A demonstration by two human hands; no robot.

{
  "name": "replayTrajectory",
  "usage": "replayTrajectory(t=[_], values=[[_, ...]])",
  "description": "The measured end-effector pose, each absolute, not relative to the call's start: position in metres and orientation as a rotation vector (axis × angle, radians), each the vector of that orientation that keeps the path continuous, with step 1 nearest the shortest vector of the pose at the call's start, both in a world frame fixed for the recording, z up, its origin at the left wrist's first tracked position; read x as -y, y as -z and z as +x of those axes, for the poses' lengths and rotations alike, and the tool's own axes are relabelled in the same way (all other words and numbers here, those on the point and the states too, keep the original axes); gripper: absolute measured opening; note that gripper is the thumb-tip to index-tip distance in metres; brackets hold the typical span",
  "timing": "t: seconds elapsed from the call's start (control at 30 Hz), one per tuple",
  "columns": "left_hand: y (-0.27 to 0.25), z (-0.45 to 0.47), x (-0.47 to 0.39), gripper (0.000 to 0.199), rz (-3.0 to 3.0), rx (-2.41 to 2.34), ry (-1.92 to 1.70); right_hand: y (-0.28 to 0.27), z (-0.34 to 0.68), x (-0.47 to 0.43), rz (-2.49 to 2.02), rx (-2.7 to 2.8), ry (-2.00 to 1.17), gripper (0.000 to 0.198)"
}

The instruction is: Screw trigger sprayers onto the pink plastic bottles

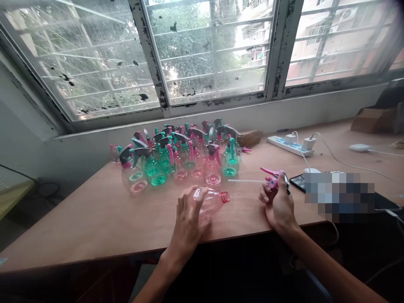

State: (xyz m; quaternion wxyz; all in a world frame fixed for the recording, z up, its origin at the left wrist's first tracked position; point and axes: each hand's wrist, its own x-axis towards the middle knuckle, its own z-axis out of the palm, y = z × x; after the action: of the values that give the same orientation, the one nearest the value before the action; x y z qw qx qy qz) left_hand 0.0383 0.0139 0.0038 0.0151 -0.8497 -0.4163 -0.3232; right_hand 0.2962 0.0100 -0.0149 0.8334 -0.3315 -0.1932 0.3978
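A clear pink bottle [212, 201] without a top lies tilted on its side near the table's front edge, its threaded neck pointing right. My left hand [191, 216] is closed around the bottle's body. To the right, my right hand [279, 206] grips a pink and black spray head [274, 179]. From the spray head a thin whitish dip tube [244, 181] sticks out leftward, its free end above and apart from the bottle's neck. Behind the bottle stand several pink and green spray bottles [154, 170] with trigger heads on.
At the back right, a white power strip [290, 146] holds plugs and cables. A phone [297, 183] lies right of my right hand beside a blurred-out patch. A cardboard box [375, 120] sits at the far right. Windows [208, 54] line the wall behind the wooden table [94, 227].
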Motion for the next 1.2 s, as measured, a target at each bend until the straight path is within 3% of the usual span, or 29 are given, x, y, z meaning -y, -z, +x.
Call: replayTrajectory(t=[0.4, 0.57, 0.77, 0.97, 1.2], values=[[0.001, 0.033, -0.024, 0.082, -2.574, 1.307, 1.143, 0.011, 0.285, -0.005, -0.665, 0.47, -0.614, 0.043], [0.004, 0.033, -0.025, 0.092, -2.538, 1.264, 1.191, 0.019, 0.286, -0.005, -0.724, 0.61, -0.689, 0.046], [0.005, 0.03, -0.025, 0.082, -2.661, 1.335, 1.227, 0.026, 0.283, -0.003, -0.739, 0.889, -0.831, 0.051], [0.008, 0.026, -0.028, 0.084, -2.759, 1.339, 1.33, 0.023, 0.287, -0.004, -0.672, 0.633, -0.637, 0.052], [0.009, 0.025, -0.027, 0.085, -2.738, 1.394, 1.336, 0.015, 0.29, -0.004, -0.702, 0.5, -0.691, 0.05]])
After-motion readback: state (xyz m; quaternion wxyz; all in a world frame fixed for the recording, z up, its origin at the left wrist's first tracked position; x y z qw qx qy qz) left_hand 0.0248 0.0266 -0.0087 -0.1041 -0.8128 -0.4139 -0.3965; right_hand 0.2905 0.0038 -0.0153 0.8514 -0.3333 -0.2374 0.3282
